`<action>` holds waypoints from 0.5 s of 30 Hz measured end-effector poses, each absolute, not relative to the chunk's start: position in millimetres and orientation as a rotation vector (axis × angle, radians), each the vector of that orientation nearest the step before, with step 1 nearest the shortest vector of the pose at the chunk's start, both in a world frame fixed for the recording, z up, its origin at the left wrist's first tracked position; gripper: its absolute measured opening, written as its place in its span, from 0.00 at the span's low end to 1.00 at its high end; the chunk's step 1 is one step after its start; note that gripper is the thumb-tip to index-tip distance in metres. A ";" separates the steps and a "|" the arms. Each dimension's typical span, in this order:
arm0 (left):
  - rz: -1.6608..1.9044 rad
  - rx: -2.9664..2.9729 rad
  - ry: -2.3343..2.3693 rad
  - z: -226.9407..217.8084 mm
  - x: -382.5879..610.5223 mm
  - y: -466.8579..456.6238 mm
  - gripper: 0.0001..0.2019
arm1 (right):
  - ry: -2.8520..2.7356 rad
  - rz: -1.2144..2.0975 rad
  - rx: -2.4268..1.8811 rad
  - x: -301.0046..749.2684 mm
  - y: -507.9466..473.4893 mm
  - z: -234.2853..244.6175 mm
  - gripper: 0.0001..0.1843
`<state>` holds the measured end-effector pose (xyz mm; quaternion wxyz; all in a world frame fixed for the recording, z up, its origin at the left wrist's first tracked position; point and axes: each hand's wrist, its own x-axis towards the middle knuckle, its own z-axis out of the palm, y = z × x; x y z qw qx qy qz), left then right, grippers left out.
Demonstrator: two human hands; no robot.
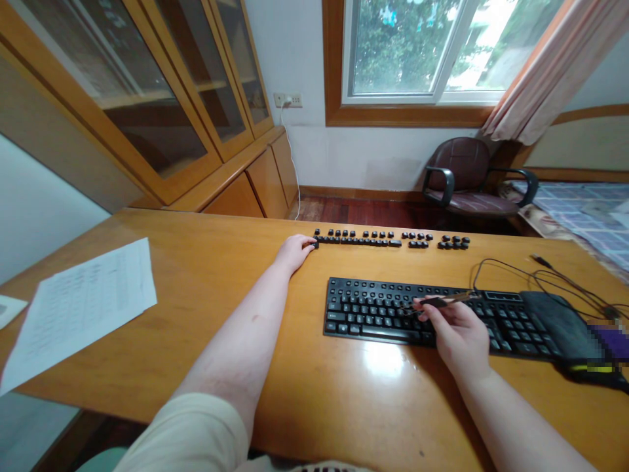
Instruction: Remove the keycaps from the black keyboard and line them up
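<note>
Far across the wooden desk, my left hand (293, 253) has its thumb and fingertips closed on a black keycap (315, 245) at the left end of the loose keycaps (361, 241), which lie in two rows. My right hand (459, 331) is closed around a slim keycap puller (435, 302) with a dark grip and thin wire ends. These ends hover over or touch the middle of the black keyboard (388, 332); exact contact is unclear. The keyboard's upper rows show bare key posts, while keycaps sit on its lower rows. My right hand covers part of the keyboard.
Printed paper sheets (93, 298) lie on the desk (216, 282) at the left. Coiled black cable (565, 282) and a dark flat item (565, 324) are at the right. Beyond the desk stand a glass-door cabinet (211, 147) and an armchair (462, 170).
</note>
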<state>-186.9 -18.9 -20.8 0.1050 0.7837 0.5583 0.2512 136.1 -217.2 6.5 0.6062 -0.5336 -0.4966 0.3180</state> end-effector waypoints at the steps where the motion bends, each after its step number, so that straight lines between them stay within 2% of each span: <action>1: 0.730 2.319 1.643 -21.2 -186.9 -18.8 0.12 | -1.149 0.737 -1.239 136.3 -217.4 6.5 0.06; 15: 0.723 2.292 1.645 -18.5 -185.6 -20.1 0.12 | -1.149 0.727 -1.258 135.1 -217.6 8.8 0.06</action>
